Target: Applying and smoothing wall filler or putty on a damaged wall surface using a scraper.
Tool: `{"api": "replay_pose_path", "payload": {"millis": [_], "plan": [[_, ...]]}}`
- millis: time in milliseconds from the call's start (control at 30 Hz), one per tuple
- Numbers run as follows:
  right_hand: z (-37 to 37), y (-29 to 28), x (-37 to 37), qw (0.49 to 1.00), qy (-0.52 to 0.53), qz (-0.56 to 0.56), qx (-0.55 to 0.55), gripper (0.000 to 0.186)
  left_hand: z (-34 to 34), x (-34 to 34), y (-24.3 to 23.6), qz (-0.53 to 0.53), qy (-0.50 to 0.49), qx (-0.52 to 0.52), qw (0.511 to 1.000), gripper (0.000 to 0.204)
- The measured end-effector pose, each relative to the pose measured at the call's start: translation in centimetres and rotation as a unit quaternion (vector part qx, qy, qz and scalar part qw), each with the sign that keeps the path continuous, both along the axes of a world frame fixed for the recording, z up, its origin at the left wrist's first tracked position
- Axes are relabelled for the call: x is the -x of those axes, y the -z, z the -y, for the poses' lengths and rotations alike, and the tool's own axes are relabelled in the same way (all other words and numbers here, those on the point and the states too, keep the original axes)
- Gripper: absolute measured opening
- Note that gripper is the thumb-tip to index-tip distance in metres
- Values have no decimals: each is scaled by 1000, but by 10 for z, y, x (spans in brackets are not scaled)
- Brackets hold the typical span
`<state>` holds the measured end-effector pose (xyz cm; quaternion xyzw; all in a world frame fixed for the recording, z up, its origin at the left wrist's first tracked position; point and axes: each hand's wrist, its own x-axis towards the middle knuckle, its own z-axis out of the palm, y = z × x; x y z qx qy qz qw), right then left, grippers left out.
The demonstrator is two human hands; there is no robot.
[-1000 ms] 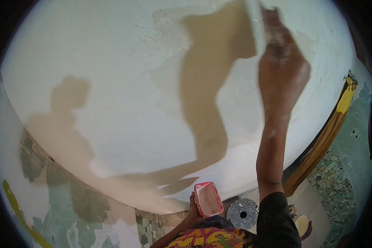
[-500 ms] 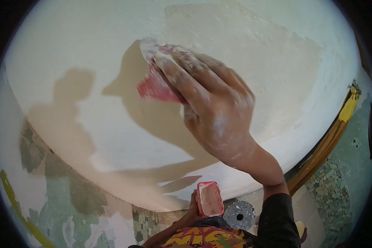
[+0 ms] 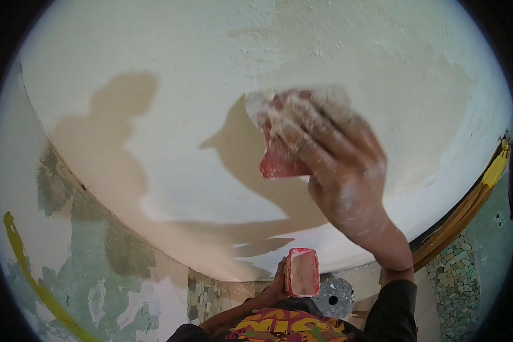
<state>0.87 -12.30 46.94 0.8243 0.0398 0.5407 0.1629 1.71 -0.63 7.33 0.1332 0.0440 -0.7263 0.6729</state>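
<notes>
My right hand, dusted with white, is closed around a red putty scraper smeared with white putty. Its fingers press over the blade, which is at the pale wall; whether the edge touches cannot be made out. A beige, freshly coated-looking patch spreads up and right of that hand. Lower down, close to my body, my left hand grips a red rectangular tub from its left side. Pale putty lies inside the tub.
Below the tub is a round, paint-spattered grey disc with a dark centre hole. At right runs a brown wooden trim with a yellow end. Pebble-patterned tiling lies beyond. Patchy green wall fills the lower left, with a yellow-green strip.
In the picture, my right hand and the scraper have shifted right and down. The tub in my left hand appears slightly farther right; the whole view has shifted too.
</notes>
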Motion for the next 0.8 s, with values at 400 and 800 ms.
{"api": "replay_pose_path", "payload": {"millis": [400, 800], "plan": [[-7, 0, 18, 993, 108, -43, 32, 41, -3, 4, 14, -4, -15, 40, 999, 83], [10, 1, 6, 1000, -4, -4, 28, 48, -6, 0, 7, 11, -29, -13, 999, 69]]}}
